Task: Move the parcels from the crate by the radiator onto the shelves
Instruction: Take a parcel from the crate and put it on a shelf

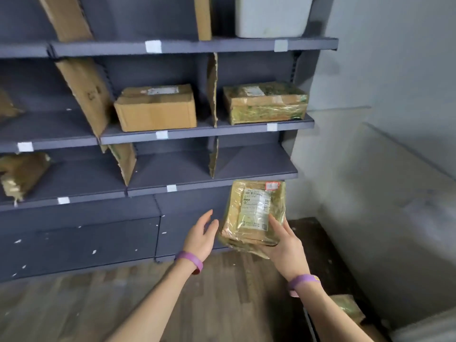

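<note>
The parcel [249, 233], a flat packet in yellowish, crinkled plastic wrap with a white printed label [255, 206] and a small red sticker [272, 185] at its top corner, sits right of centre in the lower half of the frame. It is held tilted, label side to the camera, with its top edge just under the front lip of the lowest of the shelves [212, 180]. The right hand [283, 245] grasps it from below at the near right corner: the forearm rises from the bottom right of the frame, the thumb lies across the label's lower corner, and the fingers curl beneath the packet, mostly hidden. The left hand [201, 236] reaches up from bottom centre, released, its fingers straight and slightly spread, the palm turned toward the parcel and just beside its left edge; whether it touches is unclear. Each wrist wears a purple band [190, 261]. On the shelf above, a plain cardboard box [155, 112] and a box bound in green tape [266, 104] stand in neighbouring compartments, parted by an upright cardboard divider [212, 90]. A white tub [271, 16] sits at the top, and a tan padded bag [22, 174] lies at the left edge. Another wrapped parcel [348, 307] shows in the bottom right corner, beside the right forearm.
</note>
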Demonstrator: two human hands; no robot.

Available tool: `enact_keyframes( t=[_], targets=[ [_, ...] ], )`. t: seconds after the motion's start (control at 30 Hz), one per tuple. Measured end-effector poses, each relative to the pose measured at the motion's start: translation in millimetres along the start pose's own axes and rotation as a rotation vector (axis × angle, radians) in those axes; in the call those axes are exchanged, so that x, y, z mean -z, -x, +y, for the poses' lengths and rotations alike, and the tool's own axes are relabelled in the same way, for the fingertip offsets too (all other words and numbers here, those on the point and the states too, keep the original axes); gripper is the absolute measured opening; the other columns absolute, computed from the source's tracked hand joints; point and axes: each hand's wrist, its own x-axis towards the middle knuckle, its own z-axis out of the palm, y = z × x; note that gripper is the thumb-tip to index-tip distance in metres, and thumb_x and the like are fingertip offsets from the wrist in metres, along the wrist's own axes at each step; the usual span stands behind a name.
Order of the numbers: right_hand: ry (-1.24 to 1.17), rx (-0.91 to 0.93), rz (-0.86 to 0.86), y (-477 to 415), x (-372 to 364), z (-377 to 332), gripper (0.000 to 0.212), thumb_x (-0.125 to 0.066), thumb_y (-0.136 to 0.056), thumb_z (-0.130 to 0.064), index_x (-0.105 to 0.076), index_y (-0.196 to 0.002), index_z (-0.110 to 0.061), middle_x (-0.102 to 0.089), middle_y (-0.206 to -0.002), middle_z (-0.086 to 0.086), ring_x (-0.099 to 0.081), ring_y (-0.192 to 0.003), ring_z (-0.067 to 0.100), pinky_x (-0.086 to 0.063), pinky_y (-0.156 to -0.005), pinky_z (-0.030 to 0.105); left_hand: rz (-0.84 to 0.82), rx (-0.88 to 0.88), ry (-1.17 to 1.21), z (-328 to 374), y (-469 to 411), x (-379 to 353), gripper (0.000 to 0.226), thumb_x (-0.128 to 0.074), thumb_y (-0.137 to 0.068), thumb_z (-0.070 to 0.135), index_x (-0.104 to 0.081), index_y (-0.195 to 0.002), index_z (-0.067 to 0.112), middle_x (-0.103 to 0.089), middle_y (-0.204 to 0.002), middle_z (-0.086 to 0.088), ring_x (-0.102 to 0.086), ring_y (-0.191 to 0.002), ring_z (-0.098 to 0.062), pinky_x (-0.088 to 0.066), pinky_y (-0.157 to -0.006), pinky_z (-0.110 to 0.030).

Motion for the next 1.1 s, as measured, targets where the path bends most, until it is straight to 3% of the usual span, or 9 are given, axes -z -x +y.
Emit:
enact_keyframes(
  t=[0.13,0.27,0.4,0.47,0.6,0.73,0.9,1.1],
  targets=[
    [0.000,0.016,-0.093,-5,-65,-43,0.090,-0.081,-0.072,-0.044,-0.031,-0.147,-0.041,-0.021,-0.158,-0.017,-0.043,-0.133,0.008,-0.037,-0.110,0.027,0.065,0.058,-0.047,-36,7,70,0.050,-0.050,-0.095,0.041,-0.039,-0.142,0.032,-0.042,-0.146,0.010,-0.041,-0.132,-0.012,-0.034,-0.108,-0.032],
    [-0.055,0.029,-0.149,-9,-118,-76,0.090,-0.083,-0.072,-0.038,-0.032,-0.146,-0.042,-0.024,-0.156,-0.021,-0.045,-0.130,0.002,-0.035,-0.105,0.017,0.088,0.076,-0.114,-64,14,124,0.059,-0.051,-0.090,0.054,-0.033,-0.144,0.038,-0.036,-0.149,0.014,-0.036,-0.136,-0.013,-0.032,-0.099,-0.026],
    [-0.105,0.006,-0.185,-14,-152,-94,0.093,-0.084,-0.068,-0.039,-0.032,-0.145,-0.046,-0.027,-0.153,-0.025,-0.048,-0.124,-0.002,-0.037,-0.100,0.014,0.090,0.109,-0.170,-79,14,155,0.064,-0.048,-0.088,0.060,-0.028,-0.145,0.038,-0.032,-0.152,0.012,-0.038,-0.135,-0.015,-0.032,-0.108,-0.031],
    [-0.109,0.001,-0.201,-20,-163,-95,0.094,-0.085,-0.067,-0.039,-0.033,-0.145,-0.045,-0.025,-0.153,-0.026,-0.047,-0.126,-0.002,-0.035,-0.100,0.012,0.062,0.135,-0.187,-82,11,161,0.065,-0.048,-0.088,0.060,-0.026,-0.146,0.039,-0.030,-0.153,0.011,-0.044,-0.131,-0.016,-0.035,-0.109,-0.036],
    [-0.067,0.000,-0.248,-44,-183,-98,0.093,-0.085,-0.067,-0.040,-0.035,-0.146,-0.040,-0.027,-0.154,-0.020,-0.050,-0.125,0.002,-0.038,-0.102,0.016,0.044,0.146,-0.225,-87,-5,163,0.066,-0.053,-0.090,0.052,-0.024,-0.147,0.037,-0.030,-0.152,0.012,-0.033,-0.138,-0.013,-0.030,-0.103,-0.027],
    [-0.080,-0.002,-0.319,-81,-206,-97,0.092,-0.084,-0.068,-0.042,-0.037,-0.146,-0.035,-0.026,-0.156,-0.017,-0.051,-0.123,0.003,-0.037,-0.098,0.011,0.061,0.155,-0.255,-85,-34,160,0.060,-0.055,-0.091,0.045,-0.031,-0.145,0.034,-0.041,-0.142,0.010,-0.043,-0.113,-0.001,-0.031,-0.091,-0.018],
    [-0.030,0.041,-0.400,-140,-217,-87,0.091,-0.080,-0.071,-0.048,-0.034,-0.148,-0.034,-0.028,-0.155,-0.014,-0.053,-0.123,0.008,-0.041,-0.101,0.020,0.072,0.234,-0.391,-75,-85,154,0.062,-0.050,-0.092,0.049,-0.027,-0.147,0.032,-0.042,-0.138,0.006,-0.055,-0.110,-0.011,-0.037,-0.083,-0.019],
    [-0.036,0.070,-0.436,-198,-225,-85,0.092,-0.079,-0.074,-0.046,-0.029,-0.150,-0.035,-0.023,-0.156,-0.016,-0.052,-0.124,0.008,-0.043,-0.103,0.023,0.100,0.261,-0.351,-69,-136,150,0.066,-0.051,-0.094,0.045,-0.023,-0.150,0.026,-0.037,-0.144,0.003,-0.047,-0.126,-0.017,-0.037,-0.096,-0.025]
  ],
)
